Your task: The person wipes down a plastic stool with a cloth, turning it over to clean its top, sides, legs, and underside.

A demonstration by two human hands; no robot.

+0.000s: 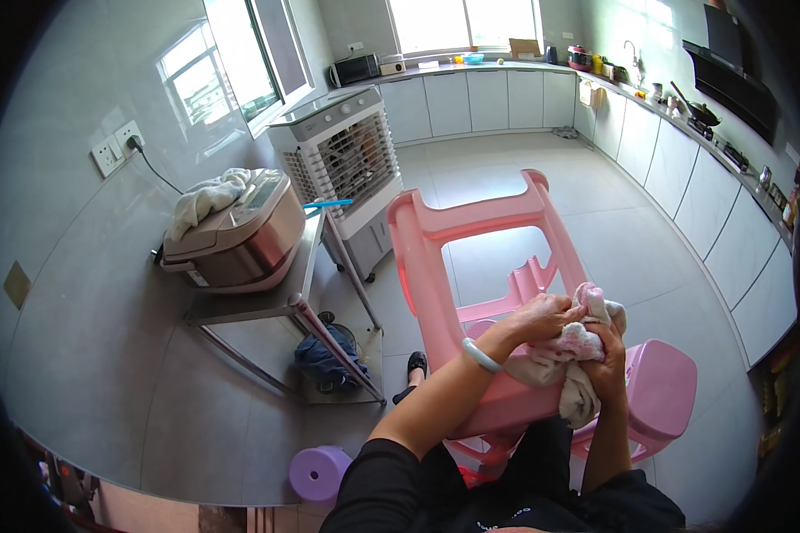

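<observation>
Both hands are closed on a crumpled white-and-pink cloth (578, 400), bunched up with one end hanging down. My left hand (547, 318), with a pale bangle (482, 355) on the wrist, grips it from the left side. On its right side my right hand (606, 362) has its fingers wrapped round the folds. Directly under the cloth is a large pink plastic stool (427, 329), its open frame stretching away from my body. Whether the cloth touches the stool cannot be told. A second, smaller pink stool (667, 391) stands at the right.
A rice cooker (240, 240) with a towel (206, 200) on it sits on a metal stand (231, 308) at left. Behind that is an air cooler (347, 160). A purple stool (318, 473) stands at lower left. Kitchen cabinets (667, 151) line the back and right.
</observation>
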